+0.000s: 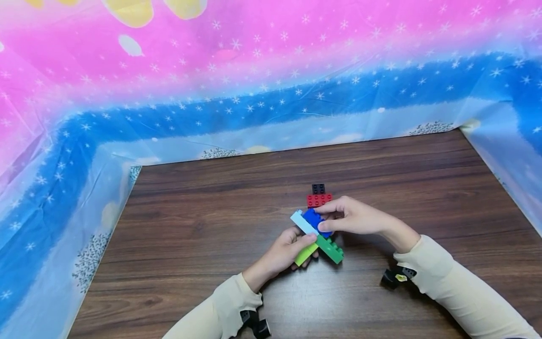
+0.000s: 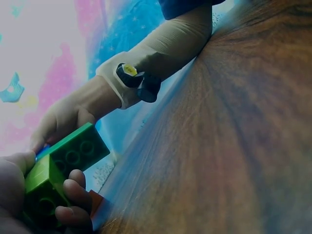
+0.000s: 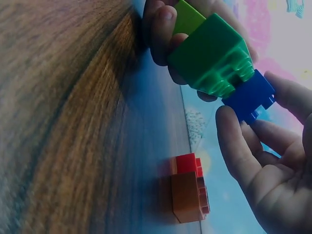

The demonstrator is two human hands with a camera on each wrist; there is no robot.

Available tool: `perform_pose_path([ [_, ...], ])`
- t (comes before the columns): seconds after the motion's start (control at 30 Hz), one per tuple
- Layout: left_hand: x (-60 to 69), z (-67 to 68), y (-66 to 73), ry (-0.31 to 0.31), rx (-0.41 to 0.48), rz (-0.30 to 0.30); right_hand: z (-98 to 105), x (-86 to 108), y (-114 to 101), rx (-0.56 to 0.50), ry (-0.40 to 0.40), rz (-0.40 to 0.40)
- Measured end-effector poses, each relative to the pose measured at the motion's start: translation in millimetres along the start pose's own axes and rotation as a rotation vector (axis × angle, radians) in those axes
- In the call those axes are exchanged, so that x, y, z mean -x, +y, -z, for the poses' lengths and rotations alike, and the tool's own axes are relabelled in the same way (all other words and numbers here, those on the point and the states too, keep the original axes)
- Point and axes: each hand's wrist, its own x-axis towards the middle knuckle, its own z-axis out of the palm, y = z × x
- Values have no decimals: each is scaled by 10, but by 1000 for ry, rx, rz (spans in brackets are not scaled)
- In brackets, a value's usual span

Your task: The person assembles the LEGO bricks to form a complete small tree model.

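Observation:
My left hand grips a cluster of toy building bricks above the table: a light blue brick, a green brick and a lime brick set crosswise to them. Its thumb lies along the top and other fingers wrap beneath. Between thumb and fingers, my right hand pinches a blue brick against the light blue brick's side. In the right wrist view the blue brick meets the studded face of the green brick. Whether it is pressed fully on, I cannot tell.
Behind the hands, a red brick and a black brick lie on the brown wooden table. An orange-brown brick stands beside the red one in the right wrist view. A patterned cloth rises along the table's edges.

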Motion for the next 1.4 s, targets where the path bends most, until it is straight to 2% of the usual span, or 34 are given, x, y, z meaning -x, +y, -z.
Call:
perform_pose_path([
  [0.2,-1,-4,0,-4,-1,-9,-18,-1,-8,6,9,26],
  [0.53,6,3,-2,-6,0,-19,-35,9,-56,52,0,14],
  [0.9,0,-1,-12,-14,-1,-38,-49,-3,-45,-43,-12,2],
  [1.13,3,3,-11,-37,28,-54,-48,5,-18,-6,-23,40],
  [1.4,-4,1,-19,-36,34,-65,-48,-5,-2,-39,-19,38],
])
